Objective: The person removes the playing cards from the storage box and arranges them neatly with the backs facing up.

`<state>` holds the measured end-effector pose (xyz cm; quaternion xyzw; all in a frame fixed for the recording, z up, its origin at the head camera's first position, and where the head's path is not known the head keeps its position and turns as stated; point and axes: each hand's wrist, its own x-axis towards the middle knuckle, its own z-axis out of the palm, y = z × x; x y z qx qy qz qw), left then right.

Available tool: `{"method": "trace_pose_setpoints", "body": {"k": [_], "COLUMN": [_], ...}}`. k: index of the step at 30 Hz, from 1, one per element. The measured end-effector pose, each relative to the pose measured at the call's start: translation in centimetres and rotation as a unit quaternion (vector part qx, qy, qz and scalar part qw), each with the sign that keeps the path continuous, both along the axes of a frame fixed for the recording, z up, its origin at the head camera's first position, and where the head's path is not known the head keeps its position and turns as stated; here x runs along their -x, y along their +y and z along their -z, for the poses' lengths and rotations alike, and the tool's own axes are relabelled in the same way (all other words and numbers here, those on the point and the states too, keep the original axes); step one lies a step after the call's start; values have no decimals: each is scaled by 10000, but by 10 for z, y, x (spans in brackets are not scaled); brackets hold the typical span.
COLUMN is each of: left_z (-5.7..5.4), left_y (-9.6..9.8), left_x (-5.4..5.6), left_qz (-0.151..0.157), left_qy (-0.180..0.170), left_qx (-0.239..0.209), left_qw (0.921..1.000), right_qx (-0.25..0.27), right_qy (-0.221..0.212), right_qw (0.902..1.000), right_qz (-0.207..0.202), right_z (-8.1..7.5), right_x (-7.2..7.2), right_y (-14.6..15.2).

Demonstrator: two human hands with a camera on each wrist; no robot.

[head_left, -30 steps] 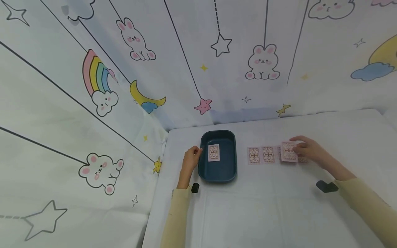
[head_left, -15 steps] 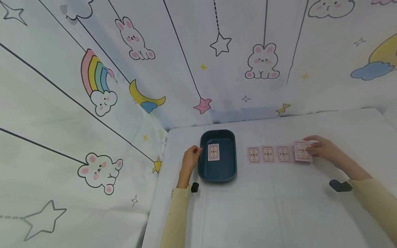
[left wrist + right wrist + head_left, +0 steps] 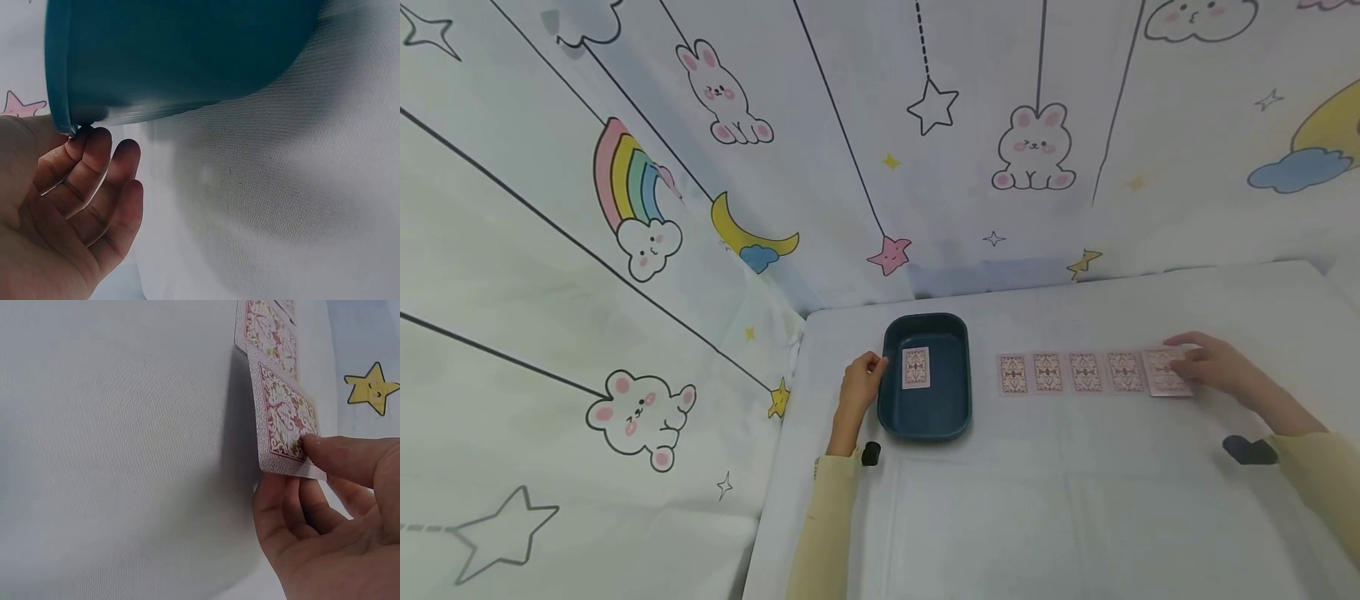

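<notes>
- Your right hand (image 3: 1216,364) pinches a card (image 3: 281,415): red scrollwork touched with green, pale patterned border.
- It's at the right end of a row of matching cards (image 3: 1086,372).
- Your left hand (image 3: 861,383) pinches the rim of the teal tray (image 3: 928,419).

Red-backed card (image 3: 284,415) — tilted, at right end of four-card row (image 3: 1086,372); dark teal tray (image 3: 925,418) — round-cornered, lone card (image 3: 916,367) inside.
</notes>
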<state>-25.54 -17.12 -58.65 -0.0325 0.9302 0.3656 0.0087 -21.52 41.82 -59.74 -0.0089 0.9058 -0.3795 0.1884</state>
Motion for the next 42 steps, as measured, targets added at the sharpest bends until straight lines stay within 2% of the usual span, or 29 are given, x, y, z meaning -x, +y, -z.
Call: {"method": "trace_pose_setpoints", "body": {"k": [4, 11, 15, 20, 23, 29, 35, 42], "left_z": [1, 1, 2, 2, 2, 2, 2, 1], "left_y": [0, 0, 0, -1, -1, -1, -1, 1], "left_x": [0, 0, 1, 1, 1, 2, 2, 1], "left_qz": [-3, -2, -3, 24, 41, 18, 28, 3], "left_qy": [-10, 29, 39, 35, 72, 78, 48, 91], "left_qx": [-14, 5, 24, 1, 2, -8, 7, 59], "left_qw": [10000, 10000, 10000, 10000, 10000, 10000, 10000, 9999], "right_qx": [-175, -447, -652, -910, -979, -1004, -1053, -1040], "right_qy": [73, 385, 398, 750, 983, 1174, 1349, 1597], "right_qw": [9998, 9982, 9969, 9929, 9902, 9874, 9846, 9814], "right_qz": [-6, 140, 210, 180, 175, 353, 355, 220], "right_z": [-1, 6, 8, 9, 9, 7, 5, 13], "right_x": [0, 1, 1, 1, 1, -3, -7, -7], "right_y": [1, -3, -8, -13, -16, -22, -25, -19]}}
